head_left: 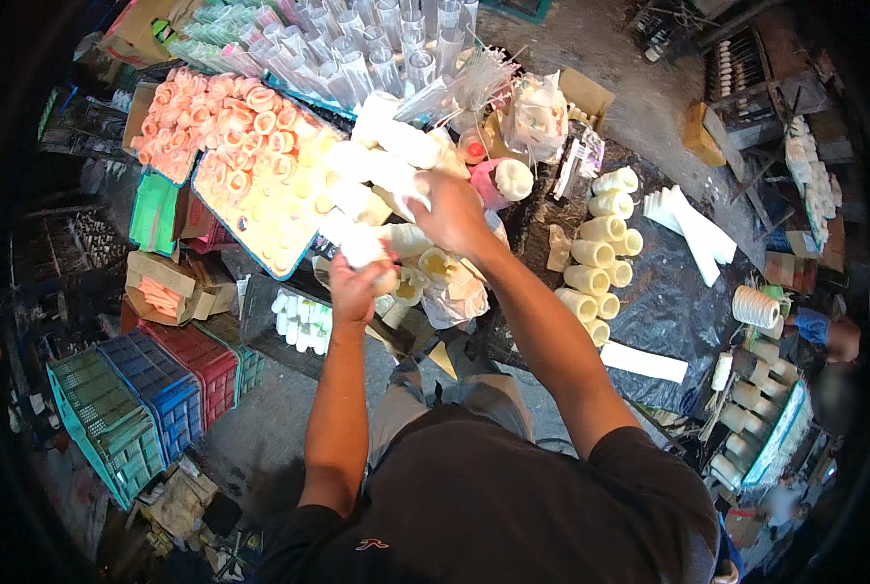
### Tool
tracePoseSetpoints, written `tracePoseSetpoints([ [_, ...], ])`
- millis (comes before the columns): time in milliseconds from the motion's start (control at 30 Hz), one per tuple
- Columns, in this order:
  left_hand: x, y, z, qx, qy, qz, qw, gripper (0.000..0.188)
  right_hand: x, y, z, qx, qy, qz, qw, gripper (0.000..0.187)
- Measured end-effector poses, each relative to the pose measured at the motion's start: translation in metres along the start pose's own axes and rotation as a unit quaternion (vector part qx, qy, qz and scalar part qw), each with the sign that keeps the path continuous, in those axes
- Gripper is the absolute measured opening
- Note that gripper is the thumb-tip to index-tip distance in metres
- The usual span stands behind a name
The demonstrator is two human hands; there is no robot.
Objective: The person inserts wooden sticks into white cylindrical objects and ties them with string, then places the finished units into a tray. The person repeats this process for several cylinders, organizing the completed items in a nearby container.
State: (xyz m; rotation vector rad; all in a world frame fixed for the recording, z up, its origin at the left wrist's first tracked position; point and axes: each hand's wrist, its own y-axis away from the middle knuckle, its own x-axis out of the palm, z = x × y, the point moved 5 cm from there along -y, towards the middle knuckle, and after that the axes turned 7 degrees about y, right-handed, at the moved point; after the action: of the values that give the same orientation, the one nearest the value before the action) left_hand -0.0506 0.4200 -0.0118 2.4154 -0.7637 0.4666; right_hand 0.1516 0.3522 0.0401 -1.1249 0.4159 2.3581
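My left hand [355, 289] is wrapped round a white, thick candle-like cylinder [361, 245], which stands out above its fingers. Higher and to the right, my right hand [452, 216] has its fingers curled down at the pile of white cylinders [401, 146]. Strong glare there hides whatever its fingertips grip. Just below that hand lie hollow cream wax cups [437, 263] and a crumpled plastic bag [454, 302]. To the left of both hands, a tray [243, 243] is spread with pinkish and pale-yellow wax rings [250, 136].
Clear tubes [381, 68] crowd the far side. Rows of cream hollow cylinders [591, 253] stand on black plastic [664, 302] to the right, beside white strips [693, 229]. Stacked crates [153, 389] and an open cardboard box [163, 287] sit at the left. Another person [834, 336] is at the far right.
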Motion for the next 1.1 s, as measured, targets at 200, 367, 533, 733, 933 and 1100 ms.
tracePoseSetpoints([
  [200,-0.064,-0.012,-0.019,0.027,0.081,-0.159,0.984,0.033,0.038,-0.102,-0.031,0.031,0.234,-0.089,0.968,0.021],
  [367,-0.077,-0.026,-0.013,-0.026,0.157,-0.133,0.978,0.022,0.01,-0.106,0.001,-0.018,0.167,-0.059,0.984,0.018],
  [533,-0.089,-0.033,-0.012,-0.027,0.146,-0.091,0.985,0.02,-0.081,-0.093,0.053,-0.149,0.079,-0.111,0.979,0.037],
  [733,-0.092,-0.032,-0.006,-0.065,0.204,-0.095,0.972,0.045,-0.089,-0.093,0.042,-0.132,0.086,-0.089,0.983,0.037],
  [933,-0.1,-0.04,-0.003,-0.074,0.209,-0.088,0.971,0.049,0.013,-0.102,-0.019,-0.097,0.179,-0.013,0.979,0.033],
  [1100,-0.107,-0.038,0.003,-0.069,0.221,-0.077,0.97,0.047,0.033,-0.101,-0.028,-0.023,0.229,0.14,0.963,0.074],
])
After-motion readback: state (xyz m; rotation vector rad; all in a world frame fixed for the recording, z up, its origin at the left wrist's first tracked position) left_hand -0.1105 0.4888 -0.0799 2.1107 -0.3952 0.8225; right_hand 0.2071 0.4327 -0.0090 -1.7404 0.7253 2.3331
